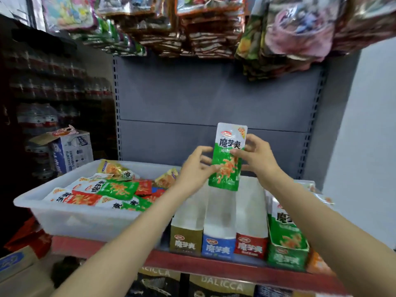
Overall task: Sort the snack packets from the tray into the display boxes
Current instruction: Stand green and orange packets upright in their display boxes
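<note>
I hold a green and white snack packet [228,159] upright in front of the shelf's back panel, above the display boxes. My left hand [196,170] pinches its lower left edge and my right hand [257,155] grips its right side. Below stand the display boxes: gold [186,239], blue [218,245], red [251,245] and green [287,245], the green one with green packets in it. A white plastic tray [70,219] on the left holds several green, red and yellow packets.
An orange box [319,264] stands right of the green one. The red shelf edge [205,264] runs along the front. Bagged goods hang overhead [214,24]. A cardboard carton [70,151] and bottled water sit at the far left.
</note>
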Demonstrator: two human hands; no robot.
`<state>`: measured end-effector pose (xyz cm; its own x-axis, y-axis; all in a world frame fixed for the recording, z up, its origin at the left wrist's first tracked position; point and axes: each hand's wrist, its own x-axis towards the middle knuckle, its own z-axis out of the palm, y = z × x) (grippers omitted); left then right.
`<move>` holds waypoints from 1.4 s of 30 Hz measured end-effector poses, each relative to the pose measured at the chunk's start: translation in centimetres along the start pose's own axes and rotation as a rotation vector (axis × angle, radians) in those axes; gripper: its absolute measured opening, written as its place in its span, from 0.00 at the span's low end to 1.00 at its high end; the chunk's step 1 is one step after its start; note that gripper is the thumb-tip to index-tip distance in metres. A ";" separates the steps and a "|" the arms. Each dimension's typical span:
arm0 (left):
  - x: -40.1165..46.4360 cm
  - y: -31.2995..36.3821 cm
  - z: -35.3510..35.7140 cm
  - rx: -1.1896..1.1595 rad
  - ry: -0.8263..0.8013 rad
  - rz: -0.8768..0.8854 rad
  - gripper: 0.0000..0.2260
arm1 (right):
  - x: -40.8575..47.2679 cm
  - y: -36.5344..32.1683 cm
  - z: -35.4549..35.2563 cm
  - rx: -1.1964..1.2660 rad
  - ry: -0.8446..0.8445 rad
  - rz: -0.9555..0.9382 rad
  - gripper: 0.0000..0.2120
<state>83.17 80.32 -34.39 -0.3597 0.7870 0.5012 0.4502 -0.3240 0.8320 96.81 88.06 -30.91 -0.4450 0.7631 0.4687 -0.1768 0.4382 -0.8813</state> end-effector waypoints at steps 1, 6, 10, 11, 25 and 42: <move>0.2 0.0 1.2 0.015 -0.010 -0.010 0.19 | 0.0 0.0 -1.4 -0.008 0.056 -0.010 0.10; 0.9 1.0 7.4 0.236 -0.155 0.022 0.17 | 0.4 0.6 -8.8 -0.081 0.296 -0.065 0.13; 0.6 2.2 9.9 0.414 -0.449 0.072 0.26 | 0.6 1.1 -12.5 -0.142 0.419 -0.105 0.14; 0.4 2.4 10.2 0.467 -0.523 0.070 0.29 | 0.6 1.2 -13.2 -0.141 0.439 -0.111 0.14; 0.2 1.7 11.2 0.544 -0.564 0.100 0.32 | 0.0 3.4 -14.3 -0.233 0.119 0.075 0.11; -0.4 1.7 11.3 0.527 -0.524 0.063 0.32 | -0.7 3.8 -14.7 -0.838 -0.161 0.030 0.10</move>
<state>93.32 85.37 -35.82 0.0568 0.9652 0.2552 0.8368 -0.1854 0.5151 109.39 96.21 -33.64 -0.5698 0.7311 0.3754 0.5168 0.6739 -0.5280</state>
